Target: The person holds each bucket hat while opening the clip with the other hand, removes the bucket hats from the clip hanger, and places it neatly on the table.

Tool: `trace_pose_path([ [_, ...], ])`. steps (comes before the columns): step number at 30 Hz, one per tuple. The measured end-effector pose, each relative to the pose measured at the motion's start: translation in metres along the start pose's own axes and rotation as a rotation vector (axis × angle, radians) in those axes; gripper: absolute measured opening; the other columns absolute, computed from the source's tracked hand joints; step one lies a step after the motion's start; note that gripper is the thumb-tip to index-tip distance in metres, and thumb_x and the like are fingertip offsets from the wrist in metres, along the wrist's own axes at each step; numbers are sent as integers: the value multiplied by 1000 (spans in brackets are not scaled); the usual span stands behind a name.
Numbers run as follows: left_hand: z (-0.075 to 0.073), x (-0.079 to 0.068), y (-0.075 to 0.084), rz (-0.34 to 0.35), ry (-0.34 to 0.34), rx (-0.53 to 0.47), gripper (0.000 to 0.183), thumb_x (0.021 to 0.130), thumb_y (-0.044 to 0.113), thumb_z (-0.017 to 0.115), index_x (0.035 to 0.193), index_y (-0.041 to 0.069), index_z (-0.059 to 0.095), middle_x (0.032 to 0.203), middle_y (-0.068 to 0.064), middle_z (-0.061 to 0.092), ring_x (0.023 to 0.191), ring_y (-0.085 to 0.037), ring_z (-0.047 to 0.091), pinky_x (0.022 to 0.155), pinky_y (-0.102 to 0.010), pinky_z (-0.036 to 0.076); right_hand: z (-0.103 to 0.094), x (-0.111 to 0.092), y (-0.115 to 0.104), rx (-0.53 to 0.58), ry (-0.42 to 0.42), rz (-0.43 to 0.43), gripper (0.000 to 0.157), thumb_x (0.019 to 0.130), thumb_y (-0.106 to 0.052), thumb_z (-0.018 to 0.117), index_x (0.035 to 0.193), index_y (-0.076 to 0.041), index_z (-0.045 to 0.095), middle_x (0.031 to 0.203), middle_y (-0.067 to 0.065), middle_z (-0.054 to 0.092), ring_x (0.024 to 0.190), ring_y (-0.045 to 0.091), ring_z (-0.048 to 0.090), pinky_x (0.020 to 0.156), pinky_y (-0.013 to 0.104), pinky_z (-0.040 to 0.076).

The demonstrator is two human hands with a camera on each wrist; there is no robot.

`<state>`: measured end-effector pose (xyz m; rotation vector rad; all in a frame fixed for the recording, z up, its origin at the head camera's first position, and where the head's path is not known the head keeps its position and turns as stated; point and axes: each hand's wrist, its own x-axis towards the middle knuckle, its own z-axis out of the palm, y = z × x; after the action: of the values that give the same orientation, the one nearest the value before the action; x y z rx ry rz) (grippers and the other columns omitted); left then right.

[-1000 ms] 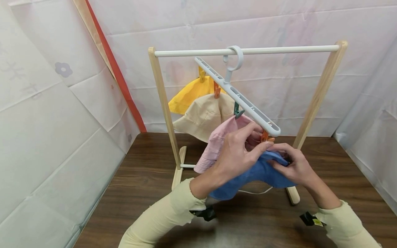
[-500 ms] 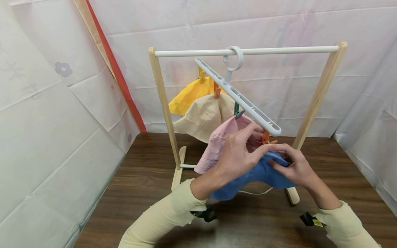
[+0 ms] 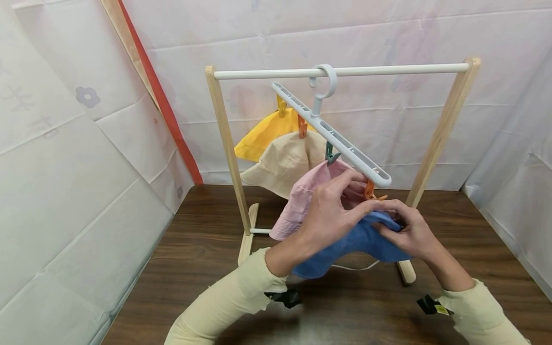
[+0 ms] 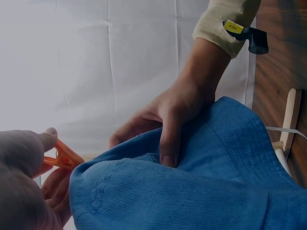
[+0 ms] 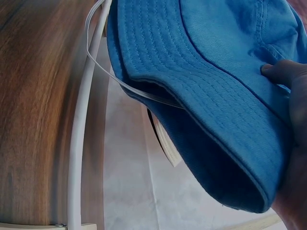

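A blue bucket hat [image 3: 349, 251] is at the near end of a grey clip hanger [image 3: 358, 160]. My left hand [image 3: 327, 206] is at the hat's top, thumb and fingers around an orange clothespin [image 3: 369, 190] hanging from that end. In the left wrist view, the clothespin [image 4: 64, 155] meets the hat's folded top edge, beside my thumb. My right hand [image 3: 407, 227] grips the hat's fabric on the right, thumb on the near side. In the right wrist view, the hat's stitched brim [image 5: 211, 91] droops open below that hand, and a white cord [image 5: 144, 93] runs past it.
Behind hang a pink hat [image 3: 304, 196] on a green clothespin, a beige hat [image 3: 280, 165] on an orange one and a yellow hat [image 3: 263, 134] on a yellow one. A rack with wooden posts [image 3: 228, 143] carries the hanger on its white rod [image 3: 401, 70] above a dark wooden table [image 3: 181, 268].
The orange clothespin's lever shows more clearly beyond my left thumb than a second ago. The hanger's near end sits very slightly further right; both hands and the blue hat stay nearly in place.
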<state>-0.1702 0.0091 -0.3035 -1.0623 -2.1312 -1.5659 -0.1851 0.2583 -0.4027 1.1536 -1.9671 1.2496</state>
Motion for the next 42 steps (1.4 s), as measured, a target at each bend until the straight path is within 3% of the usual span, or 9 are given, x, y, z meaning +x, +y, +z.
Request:
trace_pose_path([
  [15,-1,4,6,24,-3,-34,39,96,13,90,129,2,71,115,-14,83,93,-16,85,87,-12,63,1,2,-2,-27,5,23,57,108,-40,72,122,14,65,128,-27,71,82,0,57,69,16,49],
  [21,0,6,8,62,2,6,40,96,16,91,128,3,71,114,-12,83,92,-14,85,85,-10,62,1,0,-4,-29,10,39,49,108,-32,76,122,14,66,125,-29,71,81,-1,58,68,16,48],
  [28,-2,8,12,92,6,23,41,95,16,92,128,3,71,113,-11,82,90,-11,84,84,-9,62,1,1,-4,-38,-4,29,52,109,-34,73,127,14,65,131,-29,71,82,-4,60,68,15,50],
  [38,-6,10,18,115,-5,37,43,95,17,92,130,4,71,112,-11,82,88,-8,84,82,-9,62,1,-1,-6,-46,-9,53,40,104,-12,82,131,13,65,134,-30,71,89,-6,64,80,7,54],
  [42,-7,11,18,119,-1,47,43,95,18,92,130,4,71,112,-10,82,88,-7,83,81,-9,61,1,-1,-7,-56,-16,70,44,94,7,85,132,13,65,134,-31,71,89,-6,64,83,6,56],
])
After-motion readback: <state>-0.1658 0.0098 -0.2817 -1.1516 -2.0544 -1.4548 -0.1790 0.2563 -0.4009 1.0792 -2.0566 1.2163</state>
